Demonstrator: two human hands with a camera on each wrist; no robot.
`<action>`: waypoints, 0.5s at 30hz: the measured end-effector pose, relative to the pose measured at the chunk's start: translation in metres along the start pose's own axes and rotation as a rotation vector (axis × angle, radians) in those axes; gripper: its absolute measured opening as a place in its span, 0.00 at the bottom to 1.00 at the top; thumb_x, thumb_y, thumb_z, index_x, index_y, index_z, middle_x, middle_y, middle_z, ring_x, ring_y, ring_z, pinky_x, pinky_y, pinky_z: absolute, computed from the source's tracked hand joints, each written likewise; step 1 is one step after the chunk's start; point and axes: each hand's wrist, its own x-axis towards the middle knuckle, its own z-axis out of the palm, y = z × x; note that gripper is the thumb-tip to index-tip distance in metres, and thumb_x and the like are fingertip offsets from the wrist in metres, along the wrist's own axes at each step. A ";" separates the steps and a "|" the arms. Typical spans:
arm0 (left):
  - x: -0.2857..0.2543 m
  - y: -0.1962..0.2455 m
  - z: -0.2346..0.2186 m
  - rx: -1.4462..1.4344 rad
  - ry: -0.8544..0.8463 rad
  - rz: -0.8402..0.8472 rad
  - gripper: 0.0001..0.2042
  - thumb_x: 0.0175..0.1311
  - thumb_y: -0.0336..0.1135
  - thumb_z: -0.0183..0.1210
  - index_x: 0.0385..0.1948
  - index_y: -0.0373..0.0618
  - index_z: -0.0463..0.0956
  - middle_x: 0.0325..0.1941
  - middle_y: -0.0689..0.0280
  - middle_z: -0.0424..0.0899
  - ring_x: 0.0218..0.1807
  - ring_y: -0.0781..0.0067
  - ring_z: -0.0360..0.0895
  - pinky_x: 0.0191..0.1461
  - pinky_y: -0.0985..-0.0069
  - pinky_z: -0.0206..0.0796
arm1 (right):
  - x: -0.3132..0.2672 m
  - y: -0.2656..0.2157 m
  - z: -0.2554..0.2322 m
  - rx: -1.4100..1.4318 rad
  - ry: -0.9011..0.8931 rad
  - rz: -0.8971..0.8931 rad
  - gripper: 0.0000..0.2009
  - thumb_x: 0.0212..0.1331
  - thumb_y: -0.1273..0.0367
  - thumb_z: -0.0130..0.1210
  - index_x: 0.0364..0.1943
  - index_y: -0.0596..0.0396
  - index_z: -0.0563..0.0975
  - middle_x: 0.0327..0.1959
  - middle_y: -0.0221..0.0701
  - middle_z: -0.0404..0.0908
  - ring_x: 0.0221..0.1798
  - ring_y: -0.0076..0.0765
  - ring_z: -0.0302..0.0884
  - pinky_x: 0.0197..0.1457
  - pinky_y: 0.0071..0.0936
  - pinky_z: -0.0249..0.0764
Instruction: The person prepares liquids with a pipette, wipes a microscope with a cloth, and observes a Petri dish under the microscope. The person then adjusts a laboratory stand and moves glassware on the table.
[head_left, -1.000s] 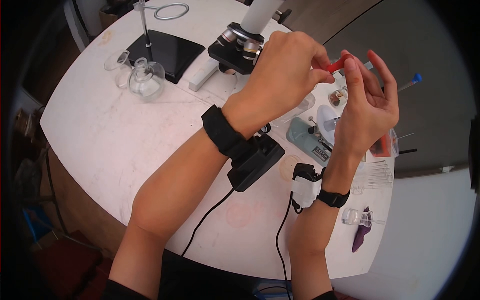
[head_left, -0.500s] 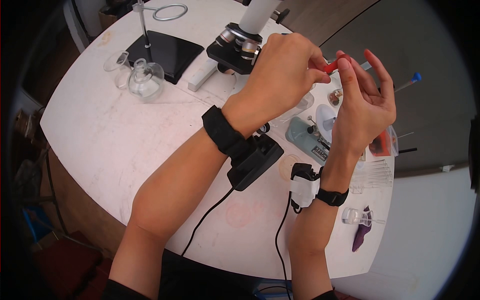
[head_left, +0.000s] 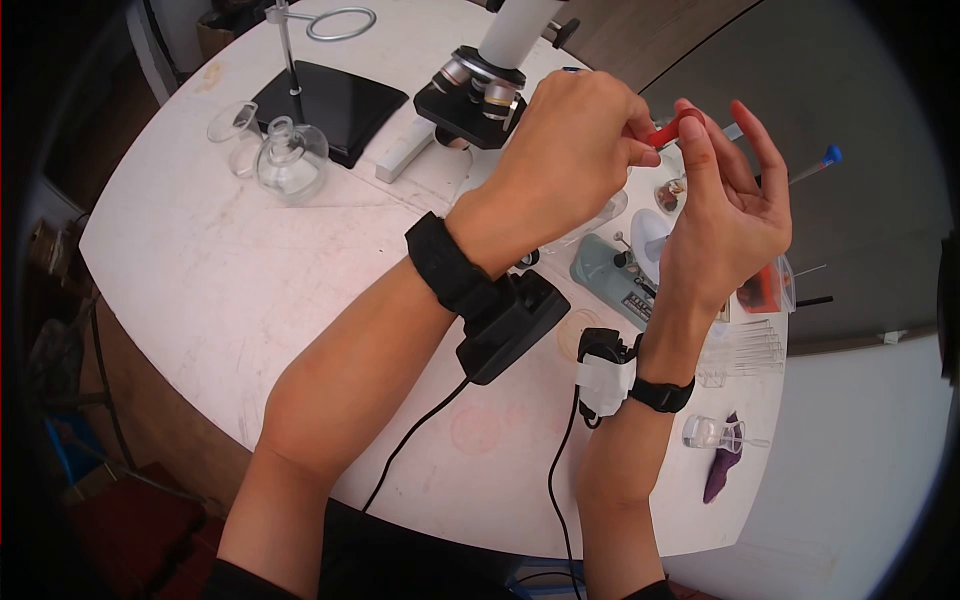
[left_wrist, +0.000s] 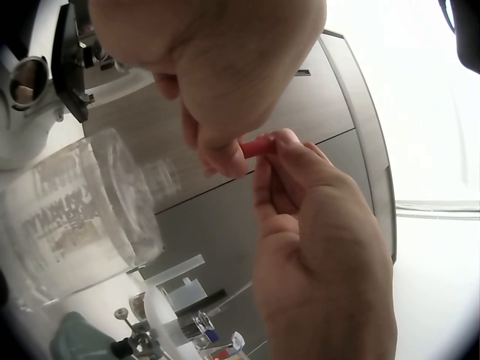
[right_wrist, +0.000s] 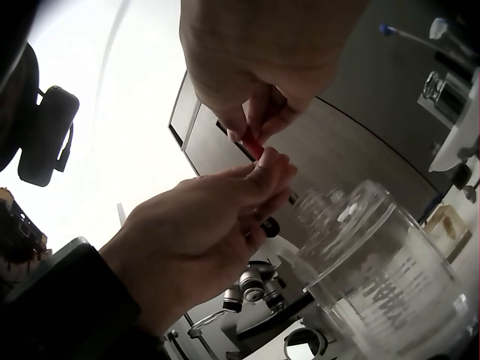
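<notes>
My left hand (head_left: 572,145) pinches one end of a small, slim red piece (head_left: 664,134) between thumb and fingers. On its other end, the thumb and forefinger of my right hand (head_left: 735,215) pinch it, the remaining fingers spread upward. Both wrist views show the red piece (left_wrist: 257,147) bridging the fingertips of the two hands; its exact kind cannot be told. It is held up in the air above the far right part of the table. A clear glass bottle with a narrow neck (right_wrist: 390,277) stands below the hands, mostly covered by my left hand in the head view.
A microscope (head_left: 510,50) stands behind my left hand. Left of it are a ring stand (head_left: 335,110), a round glass flask (head_left: 292,170) and a beaker (head_left: 230,122). A green balance (head_left: 605,268), test tubes (head_left: 745,350), a small beaker (head_left: 703,432) and purple cloth (head_left: 721,478) lie rightward.
Both hands shifted slightly left and keep their pinch on the red piece. My right thumb has moved a little over its end. The things on the table stay put.
</notes>
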 end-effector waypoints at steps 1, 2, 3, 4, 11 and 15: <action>0.000 -0.001 0.000 0.005 -0.007 0.004 0.10 0.48 0.30 0.68 0.32 0.34 0.84 0.29 0.49 0.83 0.33 0.55 0.81 0.41 0.67 0.70 | -0.001 0.001 0.000 0.001 0.004 0.000 0.18 0.55 0.79 0.62 0.50 0.69 0.73 0.38 0.49 0.84 0.44 0.33 0.84 0.54 0.26 0.76; 0.000 -0.001 0.000 0.005 -0.006 0.003 0.10 0.48 0.30 0.68 0.32 0.34 0.84 0.29 0.49 0.83 0.33 0.55 0.81 0.41 0.67 0.70 | -0.001 0.001 0.000 0.001 0.004 0.000 0.18 0.55 0.79 0.62 0.50 0.69 0.73 0.38 0.49 0.84 0.44 0.33 0.84 0.54 0.26 0.76; -0.001 -0.001 0.001 0.025 -0.003 0.012 0.10 0.49 0.30 0.67 0.32 0.34 0.84 0.29 0.49 0.83 0.34 0.54 0.81 0.41 0.66 0.70 | 0.000 0.002 0.000 0.007 0.004 -0.005 0.18 0.56 0.79 0.62 0.50 0.69 0.73 0.38 0.49 0.84 0.44 0.33 0.84 0.55 0.26 0.76; -0.001 -0.001 0.001 0.044 0.000 0.020 0.10 0.49 0.30 0.67 0.32 0.34 0.84 0.29 0.48 0.83 0.34 0.54 0.81 0.42 0.66 0.70 | -0.001 0.002 0.000 0.012 0.004 -0.009 0.18 0.56 0.79 0.62 0.50 0.69 0.73 0.38 0.49 0.84 0.44 0.33 0.84 0.55 0.26 0.76; 0.000 -0.002 0.002 0.056 -0.019 0.012 0.10 0.51 0.29 0.66 0.33 0.34 0.83 0.31 0.47 0.83 0.34 0.52 0.81 0.42 0.65 0.70 | 0.000 0.002 0.000 0.005 0.003 -0.010 0.17 0.56 0.79 0.62 0.50 0.69 0.73 0.38 0.49 0.84 0.44 0.34 0.84 0.54 0.26 0.76; -0.001 -0.006 0.006 0.016 0.088 0.120 0.06 0.50 0.27 0.65 0.23 0.31 0.81 0.19 0.47 0.78 0.27 0.47 0.78 0.37 0.60 0.67 | 0.000 0.002 0.001 0.017 0.006 -0.015 0.17 0.56 0.79 0.61 0.50 0.69 0.73 0.38 0.50 0.84 0.45 0.34 0.84 0.54 0.26 0.77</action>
